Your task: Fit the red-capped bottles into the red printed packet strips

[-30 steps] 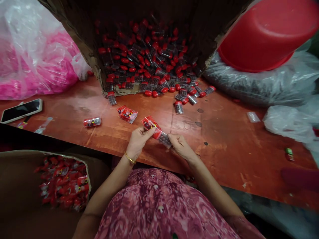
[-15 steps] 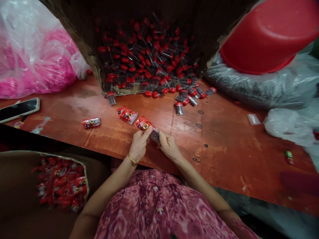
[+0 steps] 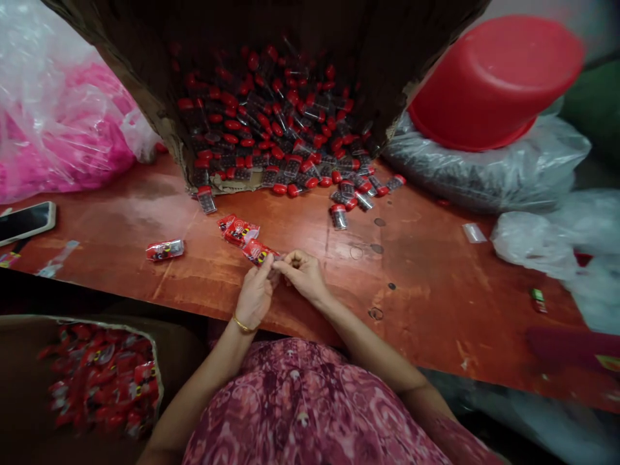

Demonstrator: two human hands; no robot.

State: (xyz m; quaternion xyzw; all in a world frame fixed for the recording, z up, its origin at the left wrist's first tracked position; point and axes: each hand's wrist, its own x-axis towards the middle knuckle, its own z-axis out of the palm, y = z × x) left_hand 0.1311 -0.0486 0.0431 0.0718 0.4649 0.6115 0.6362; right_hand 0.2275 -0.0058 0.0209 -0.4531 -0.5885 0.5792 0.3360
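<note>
Both hands, left (image 3: 254, 292) and right (image 3: 303, 274), pinch a red packet (image 3: 259, 252) over the counter (image 3: 436, 284), in front of the tipped carton (image 3: 194, 155). Two packets (image 3: 237, 229) lie alongside; many vials (image 3: 281, 129) remain.

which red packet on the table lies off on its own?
The packet left of the hands, alone on the wood; the others are bunched together by the left hand.

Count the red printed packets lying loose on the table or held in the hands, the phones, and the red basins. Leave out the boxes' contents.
Red printed packets: 3, namely one alone, one by the box, one held in both hands
Phones: 1
Red basins: 1
Total: 5
</note>
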